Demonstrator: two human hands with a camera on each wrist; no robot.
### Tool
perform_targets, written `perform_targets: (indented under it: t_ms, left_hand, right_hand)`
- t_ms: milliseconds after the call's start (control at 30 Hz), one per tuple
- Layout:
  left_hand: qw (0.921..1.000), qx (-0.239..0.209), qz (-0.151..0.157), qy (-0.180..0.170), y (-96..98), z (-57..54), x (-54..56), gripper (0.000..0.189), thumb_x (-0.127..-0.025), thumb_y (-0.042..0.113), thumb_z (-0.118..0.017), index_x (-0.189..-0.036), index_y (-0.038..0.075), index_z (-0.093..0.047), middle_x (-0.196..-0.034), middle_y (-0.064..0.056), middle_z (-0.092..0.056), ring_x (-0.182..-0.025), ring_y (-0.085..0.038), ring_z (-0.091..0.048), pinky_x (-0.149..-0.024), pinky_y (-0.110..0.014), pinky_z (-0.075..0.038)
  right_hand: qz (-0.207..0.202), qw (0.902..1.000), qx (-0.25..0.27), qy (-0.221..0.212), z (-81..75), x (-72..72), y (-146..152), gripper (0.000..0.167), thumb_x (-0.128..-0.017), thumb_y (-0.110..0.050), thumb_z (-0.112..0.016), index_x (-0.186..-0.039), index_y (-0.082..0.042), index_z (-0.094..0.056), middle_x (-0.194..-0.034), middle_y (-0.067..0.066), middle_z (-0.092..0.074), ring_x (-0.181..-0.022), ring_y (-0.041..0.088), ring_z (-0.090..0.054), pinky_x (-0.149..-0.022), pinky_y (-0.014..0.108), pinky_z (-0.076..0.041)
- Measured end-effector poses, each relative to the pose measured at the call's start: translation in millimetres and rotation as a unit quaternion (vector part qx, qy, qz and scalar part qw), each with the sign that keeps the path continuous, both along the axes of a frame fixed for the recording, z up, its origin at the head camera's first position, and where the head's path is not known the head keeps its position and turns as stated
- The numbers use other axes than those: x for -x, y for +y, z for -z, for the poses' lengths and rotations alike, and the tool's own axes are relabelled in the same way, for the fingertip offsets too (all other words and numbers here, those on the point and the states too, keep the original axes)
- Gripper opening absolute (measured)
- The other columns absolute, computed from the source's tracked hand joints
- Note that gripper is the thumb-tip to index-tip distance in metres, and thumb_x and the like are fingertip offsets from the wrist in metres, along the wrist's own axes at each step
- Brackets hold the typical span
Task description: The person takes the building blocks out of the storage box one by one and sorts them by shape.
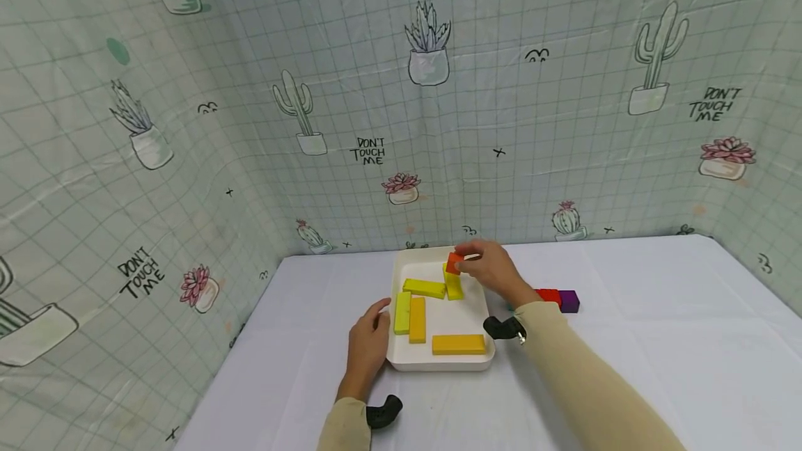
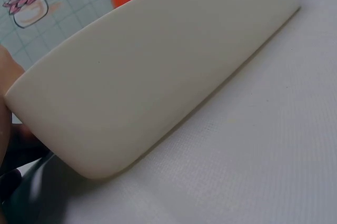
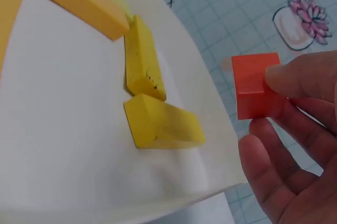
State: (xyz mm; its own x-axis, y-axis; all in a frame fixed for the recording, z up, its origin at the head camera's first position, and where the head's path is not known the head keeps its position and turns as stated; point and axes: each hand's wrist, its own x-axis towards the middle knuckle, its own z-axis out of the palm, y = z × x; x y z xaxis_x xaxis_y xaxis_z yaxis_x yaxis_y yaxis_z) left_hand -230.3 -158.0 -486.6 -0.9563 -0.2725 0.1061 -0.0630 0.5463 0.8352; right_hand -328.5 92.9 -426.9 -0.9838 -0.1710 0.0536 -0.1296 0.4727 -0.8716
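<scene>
My right hand [image 1: 491, 267] pinches an orange-red block [image 3: 255, 84] between thumb and fingers, above the far right of the white tray [image 1: 447, 322]. In the right wrist view only a short, boxy part of that block shows. Close by it, two yellow blocks [image 3: 163, 123] touch end to corner inside the tray. Against the tray's left side wall [image 2: 158, 71] rests my left hand [image 1: 368, 339], fingers loosely bent; its fingertips are mostly hidden in the left wrist view. A lime block [image 1: 402, 312] and an amber block [image 1: 417, 320] stand side by side near it.
Another amber block [image 1: 459, 344] lies along the tray's near edge. Right of the tray, partly behind my right forearm, sit a red block [image 1: 548, 296] and a purple block [image 1: 569, 301] on the white cloth [image 1: 651, 339]. A patterned curtain [image 1: 476, 117] rises behind the table.
</scene>
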Motion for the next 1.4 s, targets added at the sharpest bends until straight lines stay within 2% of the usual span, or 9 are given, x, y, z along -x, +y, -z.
perform_targets:
  t_ms: [233, 400, 533, 833, 1133, 1400]
  left_hand:
    - [1.0, 0.002, 0.002, -0.001, 1.4, 1.6, 3.0, 0.036, -0.104, 0.026, -0.05, -0.138, 0.022, -0.062, -0.127, -0.004, -0.066, -0.107, -0.023, -0.058, -0.102, -0.051, -0.046]
    - [1.0, 0.005, 0.0, -0.002, 0.2, 3.0, 0.9, 0.036, -0.104, 0.026, -0.051, -0.138, 0.022, -0.063, -0.126, -0.004, -0.066, -0.107, -0.023, -0.058, -0.102, -0.051, -0.046]
    - [1.0, 0.004, -0.001, -0.002, -1.3, 4.1, -0.8, 0.036, -0.104, 0.026, -0.051, -0.138, 0.022, -0.062, -0.127, -0.004, -0.066, -0.108, -0.023, -0.058, -0.103, -0.051, -0.046]
    - [1.0, -0.001, -0.001, -0.005, 0.2, 2.2, -1.8, 0.036, -0.104, 0.027, -0.051, -0.138, 0.022, -0.062, -0.129, -0.005, -0.065, -0.109, -0.024, -0.058, -0.103, -0.052, -0.045]
    - [1.0, 0.006, 0.004, -0.005, 3.1, 1.1, -0.3, 0.036, -0.104, 0.027, -0.05, -0.138, 0.023, -0.062, -0.124, -0.004, -0.067, -0.104, -0.023, -0.058, -0.1, -0.05, -0.047]
    - [1.0, 0.006, 0.001, -0.005, 1.7, 2.9, -0.7, 0.036, -0.104, 0.027, -0.049, -0.138, 0.023, -0.062, -0.127, -0.005, -0.065, -0.108, -0.024, -0.058, -0.102, -0.051, -0.046]
  right_hand:
    - [0.025, 0.9977, 0.061, -0.013, 2.7, -20.7, 9, 0.035, -0.094, -0.021, -0.067, -0.126, -0.008, -0.067, -0.122, 0.011, -0.067, -0.1, 0.027, -0.067, -0.095, 0.044, -0.054]
    - [0.015, 0.9886, 0.147, -0.03, 7.9, -33.4, 14, 0.033, -0.096, -0.017, -0.067, -0.125, -0.002, -0.064, -0.121, 0.017, -0.065, -0.102, 0.029, -0.068, -0.09, 0.042, -0.056]
    - [0.013, 0.983, 0.181, -0.025, 11.5, -39.6, 14, 0.033, -0.096, -0.016, -0.068, -0.125, 0.0, -0.063, -0.122, 0.018, -0.063, -0.104, 0.03, -0.067, -0.086, 0.041, -0.057]
    - [0.028, 0.9791, 0.201, -0.015, 13.7, -45.9, 19, 0.034, -0.097, -0.013, -0.065, -0.127, 0.001, -0.061, -0.127, 0.019, -0.059, -0.111, 0.035, -0.062, -0.089, 0.04, -0.056]
    - [0.025, 0.9797, 0.198, -0.018, 8.7, -54.3, 27, 0.035, -0.096, -0.012, -0.064, -0.128, 0.001, -0.061, -0.125, 0.019, -0.06, -0.109, 0.033, -0.062, -0.092, 0.041, -0.055]
    - [0.033, 0.9825, 0.183, -0.015, 4.3, -62.9, 30, 0.036, -0.095, -0.014, -0.066, -0.128, -0.001, -0.064, -0.127, 0.017, -0.061, -0.11, 0.031, -0.059, -0.09, 0.033, -0.055]
